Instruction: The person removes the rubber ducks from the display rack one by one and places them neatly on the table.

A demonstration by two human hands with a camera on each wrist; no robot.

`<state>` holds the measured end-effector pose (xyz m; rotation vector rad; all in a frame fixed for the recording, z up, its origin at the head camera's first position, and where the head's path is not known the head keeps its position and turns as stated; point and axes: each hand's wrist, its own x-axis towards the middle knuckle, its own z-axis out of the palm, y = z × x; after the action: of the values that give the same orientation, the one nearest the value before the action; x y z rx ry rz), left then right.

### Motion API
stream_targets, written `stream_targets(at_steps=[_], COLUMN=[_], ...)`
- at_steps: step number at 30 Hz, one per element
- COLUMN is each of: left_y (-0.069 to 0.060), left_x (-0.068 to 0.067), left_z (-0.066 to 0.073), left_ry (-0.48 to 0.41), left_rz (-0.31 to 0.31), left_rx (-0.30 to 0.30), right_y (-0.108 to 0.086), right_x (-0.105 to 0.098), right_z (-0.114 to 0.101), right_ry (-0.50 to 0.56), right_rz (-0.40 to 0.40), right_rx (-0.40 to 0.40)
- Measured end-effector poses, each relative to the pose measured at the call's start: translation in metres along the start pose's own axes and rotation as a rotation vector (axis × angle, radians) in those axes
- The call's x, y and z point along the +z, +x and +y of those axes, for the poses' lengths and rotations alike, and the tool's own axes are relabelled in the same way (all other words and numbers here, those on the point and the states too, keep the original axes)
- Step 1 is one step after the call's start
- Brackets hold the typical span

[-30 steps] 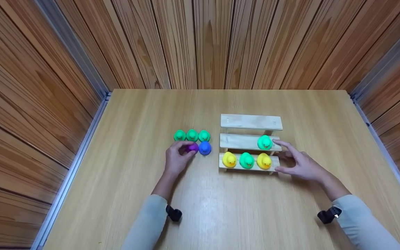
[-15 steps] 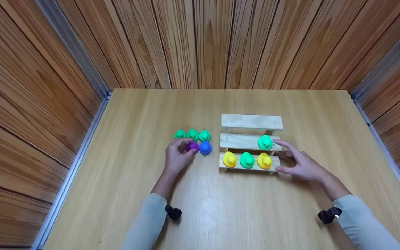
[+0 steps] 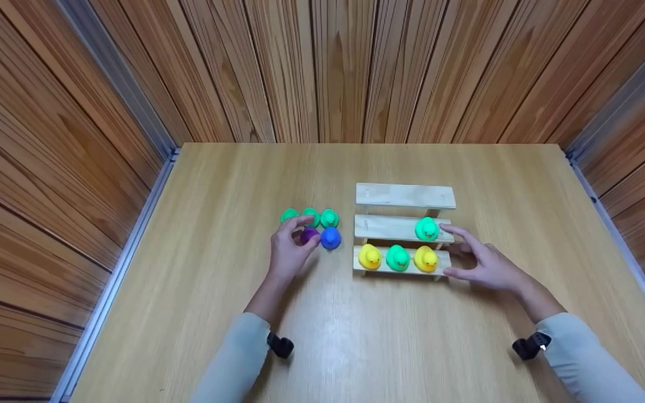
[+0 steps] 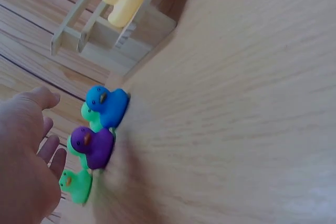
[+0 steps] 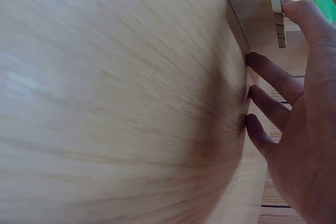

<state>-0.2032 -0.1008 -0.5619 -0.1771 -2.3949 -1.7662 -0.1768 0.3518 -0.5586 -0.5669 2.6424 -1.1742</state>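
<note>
The left hand (image 3: 289,251) (nearer, holding nothing) is hovering over the purple duck (image 4: 100,149), while the loose-fingered right hand (image 3: 486,266) is touching the rack (image 3: 405,196).

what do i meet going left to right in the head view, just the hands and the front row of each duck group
Left hand, purple duck, blue duck, first yellow duck, green duck, second yellow duck, right hand.

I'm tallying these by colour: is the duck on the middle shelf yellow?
No, the head view shows a green duck at the right end of the middle shelf.
</note>
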Motion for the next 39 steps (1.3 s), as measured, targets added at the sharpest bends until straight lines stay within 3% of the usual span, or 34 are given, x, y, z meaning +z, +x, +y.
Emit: stream_targets(at_steps=[6,10,18,24,39], left_y=[-0.003,-0.003,-0.002,-0.003,-0.004], left_x=[0.009,0.015,0.029,0.040,0.073], left_z=[0.011,0.020,0.032,0.045,0.072], left_ry=[0.020,0.035,-0.004,0.042,0.025], left_rz=[-0.010,-0.041,-0.090,-0.116,-0.226], left_rx=[0.045,0.039,0.064,0.103,0.087], right_y=[-0.001,-0.001,0.001,0.001,0.001], right_x=[0.001,0.000,0.001,0.000,-0.001], right_z=[0.000,0.000,0.000,0.001,0.002], right_ry=[0.011,0.022,-0.010,0.011,0.030], right_rz=[-0.006,-0.007,0.001,-0.010,-0.022], right_rx=[-0.010,-0.018,0.006,-0.015,-0.011])
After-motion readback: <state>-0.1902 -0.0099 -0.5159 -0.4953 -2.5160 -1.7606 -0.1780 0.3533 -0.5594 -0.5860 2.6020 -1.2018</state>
